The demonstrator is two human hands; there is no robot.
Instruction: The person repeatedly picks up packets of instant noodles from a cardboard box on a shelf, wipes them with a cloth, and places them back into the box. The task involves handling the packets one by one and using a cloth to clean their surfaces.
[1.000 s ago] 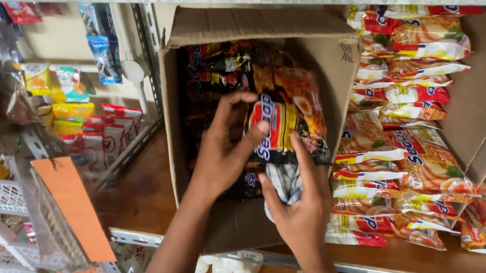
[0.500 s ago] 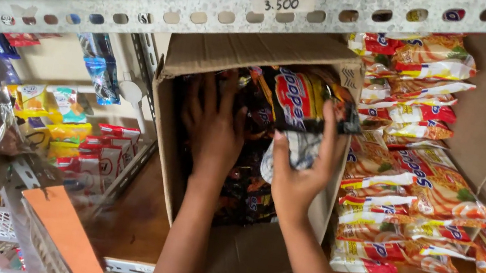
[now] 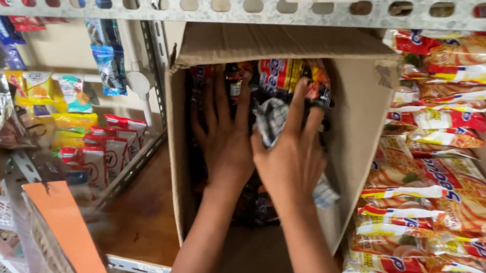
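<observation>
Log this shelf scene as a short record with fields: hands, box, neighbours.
left hand: left hand lies flat on the dark packets inside the cardboard box
right hand: right hand presses a red and yellow packet at the top of the stack, with a checked cloth under its palm
box: lies on its side on the wooden shelf, opening toward the camera
right of box: stacked noodle packets
left of box: small sachets beyond the metal upright

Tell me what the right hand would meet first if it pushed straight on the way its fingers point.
Probably the red-and-yellow packet at the back of the cardboard box: the right hand already has its fingertips at its lower edge, though depth is unclear.
</observation>
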